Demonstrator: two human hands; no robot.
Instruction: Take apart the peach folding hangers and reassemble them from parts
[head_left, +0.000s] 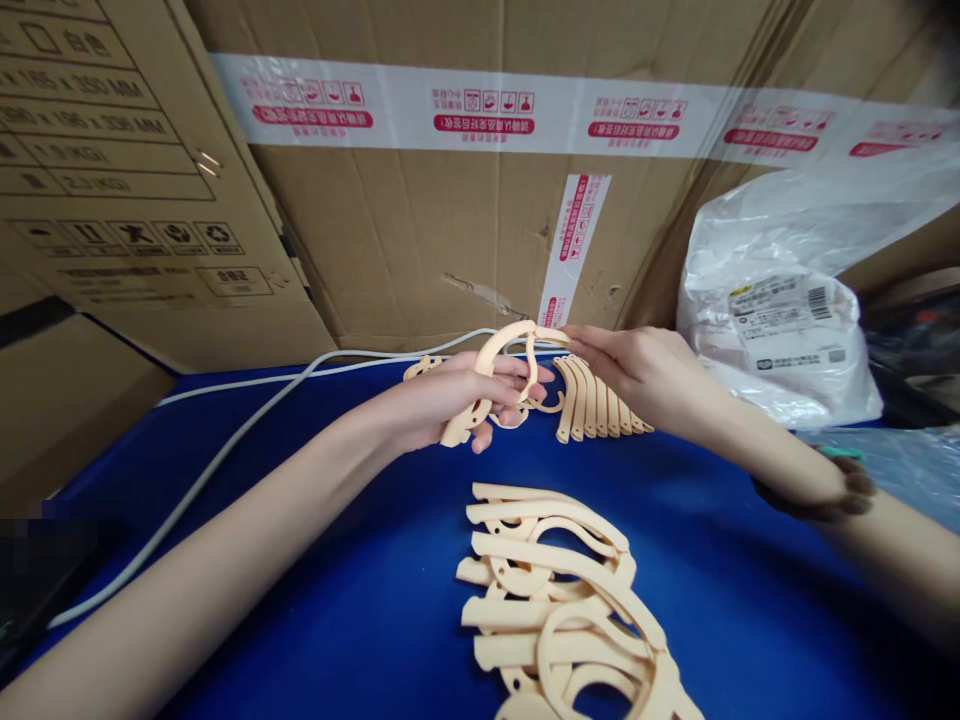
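1. Hanger point(499, 342), cream plastic and jointed, is being held up over the far part of the blue counter point(360, 580), a slim curved piece point(532, 358) hanging from its arch.
2. The left hand point(450, 392) is holding the hanger's lower end; its grip is curling loosely about it, thumb lying over the plastic and some fingers spreading out behind.
3. The right hand point(645, 365) is pinching the upper tip, its grip nearly closed, thumb and forefinger meeting on the plastic.
4. More cream hangers point(577, 562) are lying overlapped in a pile on the near part of the counter.
5. Curved arms point(571, 400) are lying side by side in a row beneath the right hand.
6. Small hook pieces point(559, 402) are resting just beside that row, partly hidden by the left hand.
7. White cable point(247, 425) is running along the left side, cardboard boxes point(450, 220) are standing behind, and a labelled white plastic bag point(787, 370) is sitting at right.
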